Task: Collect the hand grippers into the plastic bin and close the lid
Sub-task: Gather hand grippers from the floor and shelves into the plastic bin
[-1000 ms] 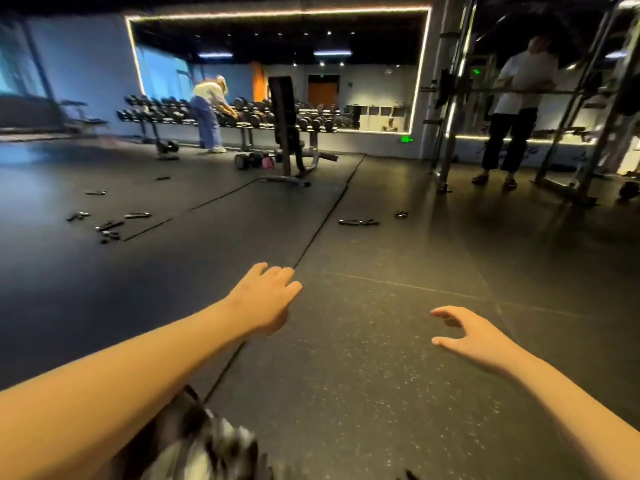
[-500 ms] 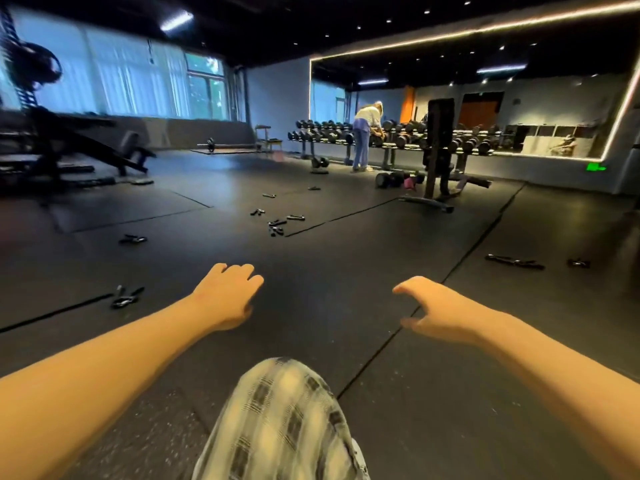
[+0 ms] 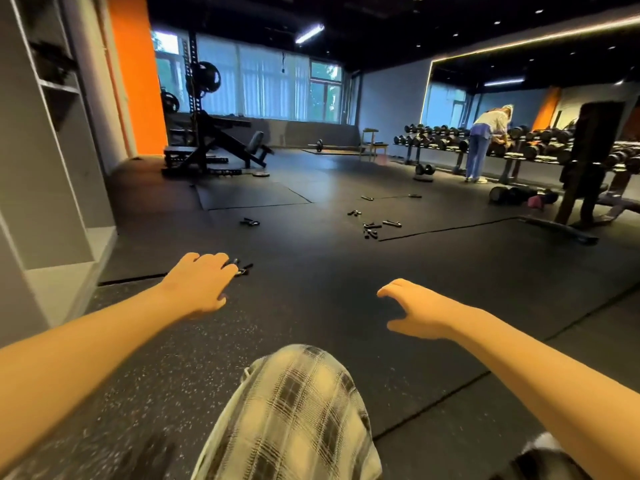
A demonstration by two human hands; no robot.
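Several black hand grippers lie scattered on the dark rubber gym floor. One hand gripper [image 3: 242, 268] sits just past the fingertips of my left hand [image 3: 201, 285], which hangs in the air with loosely bent fingers and holds nothing. Another hand gripper [image 3: 250, 222] lies farther back. A cluster of hand grippers [image 3: 372, 228] lies mid-floor, with two more hand grippers [image 3: 367, 198] behind it. My right hand [image 3: 415, 308] is held out, relaxed and empty. No plastic bin is in view.
A grey shelf unit [image 3: 52, 161] stands close on the left. A weight bench and rack [image 3: 214, 143] stand at the back left. A person [image 3: 485, 143] bends over the dumbbell rack [image 3: 540, 147] on the right. My plaid-trousered knee [image 3: 294, 410] is raised below.
The view has swung left, from the mirror wall to the windows and shelf. The nearest hand gripper now lies right by my left hand's fingertips. Both hands stay empty.
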